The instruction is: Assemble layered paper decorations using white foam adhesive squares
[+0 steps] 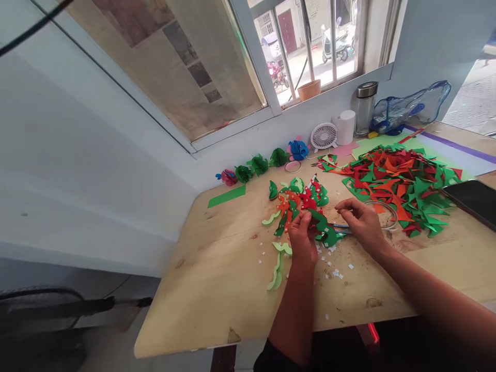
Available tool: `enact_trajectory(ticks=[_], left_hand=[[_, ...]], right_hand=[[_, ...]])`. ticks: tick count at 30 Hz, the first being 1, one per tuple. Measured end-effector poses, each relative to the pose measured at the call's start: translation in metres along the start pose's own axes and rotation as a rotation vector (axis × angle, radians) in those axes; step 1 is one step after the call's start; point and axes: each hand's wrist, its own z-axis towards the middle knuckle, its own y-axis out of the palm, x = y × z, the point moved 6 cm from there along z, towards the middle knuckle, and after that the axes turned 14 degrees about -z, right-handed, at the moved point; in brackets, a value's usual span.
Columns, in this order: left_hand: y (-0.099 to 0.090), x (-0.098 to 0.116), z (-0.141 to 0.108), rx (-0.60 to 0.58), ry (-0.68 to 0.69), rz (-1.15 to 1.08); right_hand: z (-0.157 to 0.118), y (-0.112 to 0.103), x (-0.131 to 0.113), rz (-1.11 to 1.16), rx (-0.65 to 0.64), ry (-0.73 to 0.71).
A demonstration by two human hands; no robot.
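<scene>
My left hand (304,237) pinches a dark green paper piece (320,222) over the middle of the wooden table (217,268). To its right, my right hand (360,222) is raised with thumb and fingertips together; anything between them is too small to make out. Scissors (340,226) lie partly under my right hand, their large handle loop showing beyond it. Behind my left hand is a cluster of red, orange and green cut pieces (292,199) dotted with small white squares. Pale green wavy strips (276,274) lie to the left, and loose white squares (336,273) are scattered near my wrists.
A large heap of red and green paper scraps (399,181) covers the right side, beside a black phone (475,199). Along the wall stand folded paper figures (259,164), a white fan (324,136), a white cylinder (346,127), a glass bottle (365,109) and a clear bag (411,107).
</scene>
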Motion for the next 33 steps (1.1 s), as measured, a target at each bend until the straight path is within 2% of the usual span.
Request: enact_trajectory(ticks=[9, 11, 16, 18, 27, 33], left_hand=[[0.005, 0.004, 0.000, -0.026, 0.012, 0.011], [0.005, 0.004, 0.000, -0.026, 0.015, 0.016], [0.003, 0.002, 0.002, -0.019, 0.052, 0.092], [0.004, 0.001, 0.003, -0.037, 0.069, 0.109], [0.008, -0.006, -0.001, -0.077, 0.026, 0.168], [0.008, -0.003, -0.001, -0.071, 0.054, 0.188]], right_hand=[[0.003, -0.004, -0.003, -0.051, 0.023, -0.042], [0.002, 0.001, -0.005, -0.026, -0.056, -0.051], [-0.007, 0.023, -0.009, 0.171, -0.394, -0.004], [-0.010, 0.027, -0.011, 0.181, -0.445, 0.023], [-0.007, 0.024, -0.009, 0.103, -0.420, 0.000], [-0.007, 0.025, -0.009, 0.119, -0.430, 0.015]])
